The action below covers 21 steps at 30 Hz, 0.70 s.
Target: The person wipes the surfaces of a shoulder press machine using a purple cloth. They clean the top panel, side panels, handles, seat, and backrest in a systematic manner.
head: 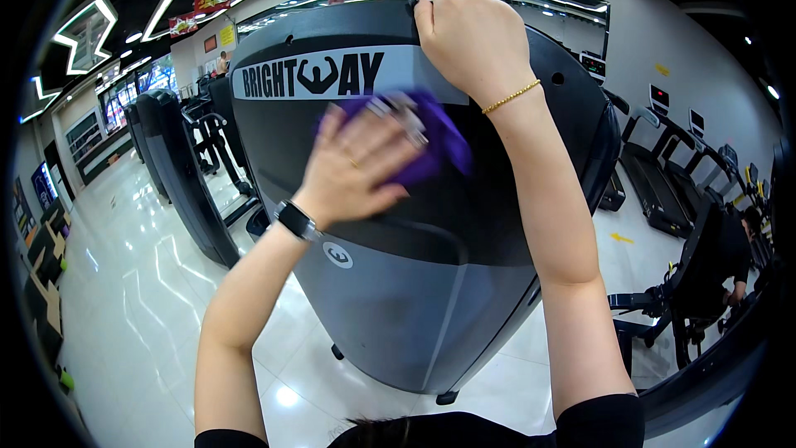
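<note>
Before me stands a gym machine's tall shroud, black above and grey below, with a Brightway logo strip across its upper part. My left hand, blurred and with fingers spread, lies over a purple cloth against the black panel just below the strip. The cloth sticks out past the fingertips, bunched on the right. My right hand is curled over the shroud's top edge, its fingertips hidden behind it; it covers part of the logo strip.
At left stands another dark machine shroud on the glossy tiled floor. Treadmills line the right wall. Nearer on the right, a person in dark clothing is beside black gym equipment. A wide mirror hangs behind.
</note>
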Each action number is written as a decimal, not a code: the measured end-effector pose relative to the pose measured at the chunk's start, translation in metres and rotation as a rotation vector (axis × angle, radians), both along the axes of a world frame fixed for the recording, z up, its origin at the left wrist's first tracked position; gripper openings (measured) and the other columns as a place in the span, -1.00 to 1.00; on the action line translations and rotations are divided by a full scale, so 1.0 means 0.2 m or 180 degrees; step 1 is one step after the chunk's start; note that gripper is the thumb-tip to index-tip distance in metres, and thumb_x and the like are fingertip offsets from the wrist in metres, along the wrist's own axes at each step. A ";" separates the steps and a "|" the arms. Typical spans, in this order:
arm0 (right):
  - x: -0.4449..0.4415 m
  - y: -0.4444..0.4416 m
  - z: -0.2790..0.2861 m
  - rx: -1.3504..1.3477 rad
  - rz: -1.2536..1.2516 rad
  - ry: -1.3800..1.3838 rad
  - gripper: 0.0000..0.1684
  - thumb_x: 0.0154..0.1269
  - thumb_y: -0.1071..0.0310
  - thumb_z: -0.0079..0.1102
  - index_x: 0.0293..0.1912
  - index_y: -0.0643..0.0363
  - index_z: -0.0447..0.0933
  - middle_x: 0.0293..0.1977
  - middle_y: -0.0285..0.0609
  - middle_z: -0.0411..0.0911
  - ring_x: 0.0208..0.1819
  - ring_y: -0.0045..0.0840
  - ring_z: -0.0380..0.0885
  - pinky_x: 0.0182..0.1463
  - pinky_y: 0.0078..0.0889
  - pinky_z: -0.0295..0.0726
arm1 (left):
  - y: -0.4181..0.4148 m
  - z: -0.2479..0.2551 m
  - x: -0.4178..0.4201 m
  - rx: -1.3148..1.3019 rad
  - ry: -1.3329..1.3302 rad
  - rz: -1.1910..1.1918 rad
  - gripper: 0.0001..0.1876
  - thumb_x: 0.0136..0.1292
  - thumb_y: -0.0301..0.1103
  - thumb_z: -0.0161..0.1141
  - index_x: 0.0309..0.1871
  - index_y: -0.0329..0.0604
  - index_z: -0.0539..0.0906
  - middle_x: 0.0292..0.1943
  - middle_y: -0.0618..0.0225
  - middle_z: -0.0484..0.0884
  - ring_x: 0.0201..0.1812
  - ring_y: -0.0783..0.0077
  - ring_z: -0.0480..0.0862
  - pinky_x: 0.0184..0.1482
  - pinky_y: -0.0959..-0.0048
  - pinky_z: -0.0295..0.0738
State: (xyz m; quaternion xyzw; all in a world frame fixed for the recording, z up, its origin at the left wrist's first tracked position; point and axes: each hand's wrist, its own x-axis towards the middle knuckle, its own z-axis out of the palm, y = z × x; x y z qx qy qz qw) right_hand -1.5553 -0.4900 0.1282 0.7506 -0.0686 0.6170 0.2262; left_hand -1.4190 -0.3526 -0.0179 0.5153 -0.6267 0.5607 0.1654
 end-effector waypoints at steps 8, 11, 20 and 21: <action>0.02 0.00 -0.01 -0.0092 0.0155 -0.0084 -0.51 0.39 0.09 -0.08 -0.50 0.16 0.66 -0.57 -0.06 0.63 -0.46 -0.23 0.67 -0.32 -0.26 0.62 | -0.06 0.31 0.12 -0.1821 0.1375 0.0041 -0.39 0.35 -0.05 0.00 0.43 -0.02 0.26 0.46 0.20 0.20 0.51 0.12 0.07 0.40 -0.20 -0.19; 0.00 -0.04 -0.01 -0.0206 0.0219 -0.0039 -0.50 0.40 0.07 -0.10 -0.48 0.16 0.65 -0.53 -0.05 0.65 -0.44 -0.21 0.67 -0.35 -0.24 0.63 | -0.13 0.29 -0.05 -0.1666 0.0958 0.0120 -0.40 0.35 -0.09 0.00 0.44 0.00 0.27 0.47 0.21 0.18 0.50 0.12 0.09 0.42 -0.16 -0.21; -0.21 0.06 -0.26 -0.1032 -0.0419 -0.0296 -0.54 0.28 0.18 0.03 0.14 0.11 0.49 0.11 0.14 0.47 0.14 -0.21 0.49 0.17 -0.09 0.44 | -0.07 -0.10 -0.23 0.0596 -0.0091 0.0058 -0.35 0.14 0.10 0.21 0.32 0.17 0.44 0.37 0.34 0.35 0.44 0.25 0.23 0.42 -0.15 -0.15; -0.18 -0.02 -0.36 -0.0879 0.0093 -0.0567 -0.53 0.24 0.13 0.14 0.13 -0.01 0.52 0.18 -0.14 0.48 0.27 -0.34 0.39 0.27 -0.03 0.29 | -0.03 -0.15 -0.21 0.0923 -0.0353 0.0076 -0.35 0.13 0.10 0.22 0.32 0.21 0.46 0.36 0.36 0.37 0.41 0.24 0.27 0.42 -0.15 -0.13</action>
